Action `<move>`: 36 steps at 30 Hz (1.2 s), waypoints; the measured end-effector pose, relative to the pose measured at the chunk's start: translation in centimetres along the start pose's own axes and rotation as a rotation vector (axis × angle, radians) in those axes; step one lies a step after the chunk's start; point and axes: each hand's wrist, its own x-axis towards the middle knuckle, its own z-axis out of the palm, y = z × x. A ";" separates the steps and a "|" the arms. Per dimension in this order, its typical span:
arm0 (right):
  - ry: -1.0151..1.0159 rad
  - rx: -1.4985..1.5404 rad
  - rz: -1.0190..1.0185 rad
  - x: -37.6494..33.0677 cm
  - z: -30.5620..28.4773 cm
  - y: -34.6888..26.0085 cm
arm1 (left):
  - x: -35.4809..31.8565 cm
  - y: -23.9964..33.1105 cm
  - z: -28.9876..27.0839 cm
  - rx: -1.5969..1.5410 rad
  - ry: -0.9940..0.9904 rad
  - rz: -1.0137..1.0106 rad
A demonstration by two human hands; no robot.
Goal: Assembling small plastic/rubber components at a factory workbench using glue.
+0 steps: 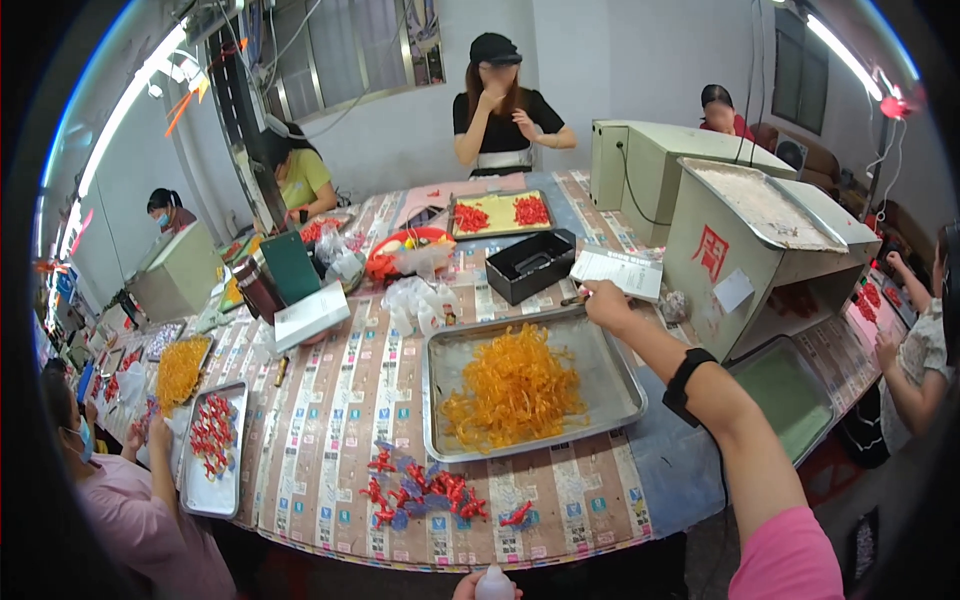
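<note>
My left hand (466,588), at the bottom edge, is closed round a white plastic bottle (494,584); only its upper part shows. My right arm stretches forward over a metal tray (612,375), and my right hand (606,303) is at the tray's far edge. Its fingers are closed on a small dark slim thing, too small to name. A heap of translucent orange curly strips (515,388) lies in the tray. In front of it, on the patterned table cover, are several small red figures with bluish pieces (425,492). One red figure (516,514) lies apart.
Beyond the tray stand a black box (530,266), a white booklet (617,273) and a red basket (410,250). A beige metal cabinet (700,262) rises at the right. Co-workers sit around the table; one at the left works beside a tray of red pieces (213,436).
</note>
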 end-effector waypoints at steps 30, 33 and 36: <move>-0.689 1.138 0.364 -37.3 -8.5 -3.8 | 5.6 -0.5 5.7 0.946 0.325 0.544; -0.707 1.158 0.372 -36.4 -8.6 -3.2 | 7.8 -0.3 4.2 1.027 0.348 0.549; -0.716 1.199 0.357 -36.3 -8.5 -2.9 | 8.8 -0.8 3.6 1.073 0.317 0.541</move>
